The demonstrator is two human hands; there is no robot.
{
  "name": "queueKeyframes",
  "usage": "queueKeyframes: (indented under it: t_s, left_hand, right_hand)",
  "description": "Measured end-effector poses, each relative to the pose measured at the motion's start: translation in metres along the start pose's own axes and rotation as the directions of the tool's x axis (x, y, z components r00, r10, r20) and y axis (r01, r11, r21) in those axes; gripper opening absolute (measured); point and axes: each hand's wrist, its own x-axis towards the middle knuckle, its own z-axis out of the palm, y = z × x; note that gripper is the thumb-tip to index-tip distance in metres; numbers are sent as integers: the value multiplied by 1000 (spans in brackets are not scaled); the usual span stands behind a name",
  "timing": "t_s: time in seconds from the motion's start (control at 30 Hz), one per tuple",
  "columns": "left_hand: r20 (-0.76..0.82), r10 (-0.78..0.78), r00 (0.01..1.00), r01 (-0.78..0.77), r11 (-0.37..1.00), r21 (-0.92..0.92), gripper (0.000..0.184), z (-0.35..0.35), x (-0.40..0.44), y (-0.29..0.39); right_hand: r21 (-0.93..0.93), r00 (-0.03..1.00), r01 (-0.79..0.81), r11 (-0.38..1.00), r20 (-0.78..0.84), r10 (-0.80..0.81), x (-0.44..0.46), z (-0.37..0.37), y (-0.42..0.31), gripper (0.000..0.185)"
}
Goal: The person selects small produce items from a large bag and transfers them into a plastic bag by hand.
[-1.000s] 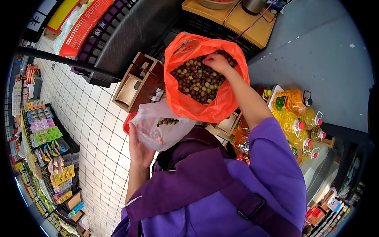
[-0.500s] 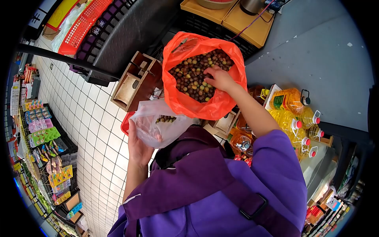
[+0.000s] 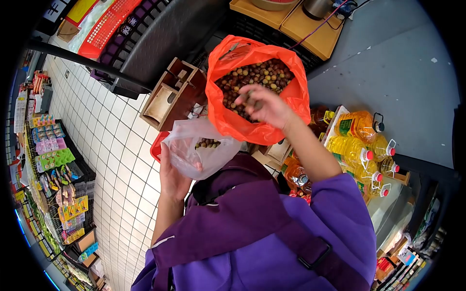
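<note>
A red plastic bag (image 3: 292, 116) stands open, filled with small round brown and yellow-green fruits (image 3: 272, 72). Over its mouth is my right hand (image 3: 264, 106), fingers curled and blurred around a few dark fruits. My left hand (image 3: 174, 177) holds a translucent white plastic bag (image 3: 206, 162) by its side, with fingers partly behind and inside the film. Several fruits (image 3: 208, 143) show in the opening of the white bag, which sits just below and left of the red one.
Yellow oil bottles (image 3: 352, 148) stand at the right beside a grey surface (image 3: 388, 82). A wooden box (image 3: 167, 99) is left of the red bag. Brown trays (image 3: 310, 34) lie at the top. Goods racks (image 3: 58, 169) line the tiled floor (image 3: 119, 194) at the left.
My right hand has lifted off the fruits and moved slightly left and down, its fingers now closed around some of them. My left hand still holds the white bag.
</note>
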Motion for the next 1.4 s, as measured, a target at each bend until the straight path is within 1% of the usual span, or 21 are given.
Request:
queueKeyframes:
  t_s: [0.03, 0.17, 0.2, 0.23, 0.27, 0.3, 0.37, 0.43, 0.47, 0.5, 0.53, 0.57, 0.67, 0.8, 0.87, 0.93, 1.07, 1.17, 1.23, 1.33, 1.4]
  left_hand:
    - [12, 9, 1000, -9, 1000, -9, 58, 2, -1, 0]
    - [-26, 8, 1000, -9, 999, -35, 56, 11, -6, -1]
    - [-25, 9, 1000, -10, 999, -32, 56, 12, -8, 0]
    - [-52, 15, 999, -16, 999, -30, 55, 12, -10, 1]
    - [-80, 19, 997, -22, 999, -29, 54, 12, -11, 2]
    - [-80, 18, 997, -21, 999, -27, 54, 10, -11, 3]
    - [-46, 56, 997, -59, 997, -57, 54, 6, -9, 3]
    - [-54, 49, 997, -51, 997, -50, 53, 1, -7, 2]
    - [-67, 45, 997, -48, 998, -41, 53, 0, -6, 0]
    - [-68, 44, 997, -47, 998, -45, 53, -1, -6, -2]
    - [-56, 40, 998, -43, 998, -43, 54, -1, -6, -3]
    - [-40, 42, 998, -44, 998, -42, 54, 0, -3, -4]
    - [-41, 18, 999, -19, 999, -27, 54, 2, -3, -4]
    - [-47, 19, 999, -20, 999, -35, 54, 5, 1, -3]
    - [-43, 18, 999, -20, 999, -42, 54, 2, 2, -4]
    - [-35, 3, 999, -4, 999, -44, 55, -2, 3, -5]
    - [-37, -28, 999, 27, 999, -36, 55, -1, 7, -8]
    - [6, -33, 999, 33, 999, -3, 55, -4, 8, -6]
    - [10, -35, 999, 35, 999, -17, 55, -2, 9, -6]
    - [-14, -25, 1000, 24, 999, -33, 55, 2, 10, -5]
    - [-48, -20, 999, 18, 999, -35, 55, 2, 9, -6]
  right_hand:
    - [-61, 987, -72, 996, 138, 80, -1, 11, 11, 25]
    - [-317, 901, -337, 887, 166, 401, 11, 61, 98, 29]
    - [-513, 893, -299, 805, 148, 426, 23, 65, 118, 31]
    - [-792, 965, -38, 609, 129, 228, 32, 59, 143, 28]
    - [-946, 982, 173, 272, 187, 26, 38, 54, 159, 26]
    - [-946, 982, 173, 274, 187, 25, 32, 58, 148, 26]
    - [-876, 903, 412, 249, 430, 16, 9, 64, 103, 22]
    - [-704, 947, 125, 699, 296, 129, 2, 47, 62, 19]
    - [-723, 984, 164, 671, 166, -61, 5, 32, 45, 19]
    - [-846, 944, 209, 491, 43, -328, 25, 1, 43, 19]
    - [-961, 859, 78, 265, -70, -507, 41, -16, 30, 22]
    - [-1000, 782, 2, 5, -2, -623, 52, -35, 25, 24]
    - [-935, 823, -146, -323, 66, -565, 88, -77, 38, 24]
    - [-984, 880, -144, -105, -79, -469, 69, -61, 14, 20]
    - [-988, 809, -139, -68, -74, -583, 51, -87, -8, 19]
    - [-914, 742, -399, -69, -277, -611, 32, -108, -28, 22]
    - [-855, 571, -497, -150, -193, -798, 35, -138, -20, 22]
    - [-837, 594, -542, -82, -311, -742, 46, -155, -30, 24]
    - [-913, 775, -401, -77, -292, -560, 42, -153, -40, 24]
    - [-950, 852, -287, -125, -193, -486, 37, -139, -33, 23]
    - [-936, 912, -330, -121, -283, -297, 35, -121, -27, 20]
